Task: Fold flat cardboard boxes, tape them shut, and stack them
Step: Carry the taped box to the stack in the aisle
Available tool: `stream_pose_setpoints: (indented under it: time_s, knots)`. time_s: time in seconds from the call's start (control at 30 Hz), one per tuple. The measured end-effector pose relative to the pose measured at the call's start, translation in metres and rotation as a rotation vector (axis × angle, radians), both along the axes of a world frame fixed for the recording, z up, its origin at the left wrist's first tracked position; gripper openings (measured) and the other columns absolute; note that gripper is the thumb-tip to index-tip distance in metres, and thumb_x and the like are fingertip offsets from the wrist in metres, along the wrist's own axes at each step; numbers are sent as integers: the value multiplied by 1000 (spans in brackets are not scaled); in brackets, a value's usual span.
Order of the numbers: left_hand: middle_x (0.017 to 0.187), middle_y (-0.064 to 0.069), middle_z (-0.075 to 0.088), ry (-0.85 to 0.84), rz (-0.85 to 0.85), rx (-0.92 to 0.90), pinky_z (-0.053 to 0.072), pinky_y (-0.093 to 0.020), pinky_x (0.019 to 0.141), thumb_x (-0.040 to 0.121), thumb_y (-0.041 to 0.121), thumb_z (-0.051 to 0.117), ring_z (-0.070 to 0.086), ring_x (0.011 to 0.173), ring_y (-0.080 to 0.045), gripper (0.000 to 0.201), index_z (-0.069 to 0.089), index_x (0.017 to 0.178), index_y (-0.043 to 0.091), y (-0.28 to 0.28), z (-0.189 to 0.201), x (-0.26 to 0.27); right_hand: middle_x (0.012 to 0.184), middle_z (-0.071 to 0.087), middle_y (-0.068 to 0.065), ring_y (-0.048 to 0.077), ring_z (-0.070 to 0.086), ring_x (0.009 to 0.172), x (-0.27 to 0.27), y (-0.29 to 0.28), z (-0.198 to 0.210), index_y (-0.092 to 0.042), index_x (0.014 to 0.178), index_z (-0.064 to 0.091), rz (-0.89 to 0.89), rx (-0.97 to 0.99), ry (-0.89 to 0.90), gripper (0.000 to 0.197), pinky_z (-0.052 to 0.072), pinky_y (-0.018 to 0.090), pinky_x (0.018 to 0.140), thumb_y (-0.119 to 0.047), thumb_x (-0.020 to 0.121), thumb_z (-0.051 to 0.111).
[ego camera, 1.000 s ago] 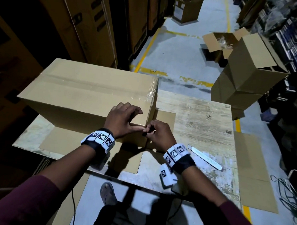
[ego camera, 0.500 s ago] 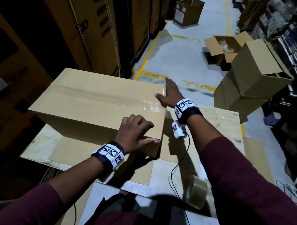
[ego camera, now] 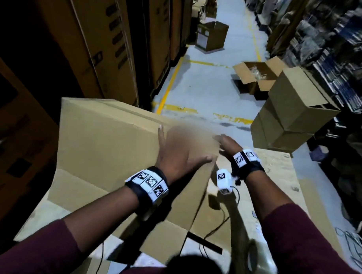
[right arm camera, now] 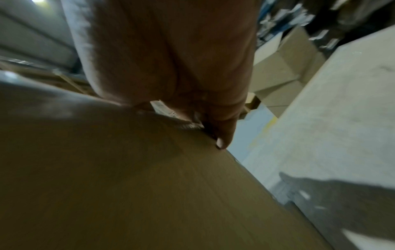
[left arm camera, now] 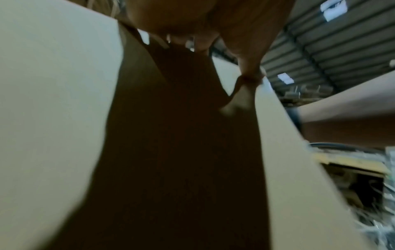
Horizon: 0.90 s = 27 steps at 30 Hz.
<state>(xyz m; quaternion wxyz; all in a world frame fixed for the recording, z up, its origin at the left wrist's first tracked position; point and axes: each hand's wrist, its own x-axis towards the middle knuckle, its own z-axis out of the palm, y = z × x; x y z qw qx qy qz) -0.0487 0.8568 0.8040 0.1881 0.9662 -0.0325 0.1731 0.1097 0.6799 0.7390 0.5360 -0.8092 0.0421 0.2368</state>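
Note:
A large taped cardboard box (ego camera: 106, 138) stands tipped up on the work table (ego camera: 277, 167), its broad face turned toward me. My left hand (ego camera: 175, 151) lies flat on that face near the right edge, fingers straight and thumb spread out. My right hand (ego camera: 227, 142) presses against the box's right end with extended fingers; motion blur hides the fingertips. In the left wrist view my palm (left arm camera: 192, 25) sits on the box (left arm camera: 53, 118). The right wrist view shows my right hand (right arm camera: 171, 67) on the box's end panel (right arm camera: 107, 169).
A roll of clear tape (ego camera: 253, 260) stands at the table's near right corner. Flat cardboard (ego camera: 166, 238) lies under the box. To the right on the floor are stacked closed boxes (ego camera: 296, 112), with an open box (ego camera: 254, 78) behind. Tall cartons line the left.
My right hand left the box's near corner, reached to its far right corner, then came back to its right end. My left hand flattened out. The box has tipped up toward me.

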Motion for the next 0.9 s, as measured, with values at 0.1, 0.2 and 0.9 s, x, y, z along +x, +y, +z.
stream_pose_setpoints:
  time_s: [0.1,0.2,0.9]
  knots:
    - [160,2,25,67,-67,30,-21,-58,113,81,82,30,8,151,-22,85,40,146,28,-3,-8,32,115,65,10,22,60,108,-20,-11,-3,-12,121,64,-205,341,110,28,48,32,80,-28,102,53]
    - [167,-5,-3,159,-169,33,-16,-58,115,92,62,47,-11,153,-24,83,15,158,22,-3,-10,62,116,70,-8,17,61,109,-42,-27,7,-25,117,69,-151,371,124,29,43,36,89,-41,102,50]
    - [147,-13,50,63,-501,408,48,-50,99,55,16,82,53,128,-39,95,48,143,21,110,-41,11,40,39,-9,10,38,44,-156,-53,44,-23,46,48,-174,-399,-423,51,29,30,53,-27,91,72]
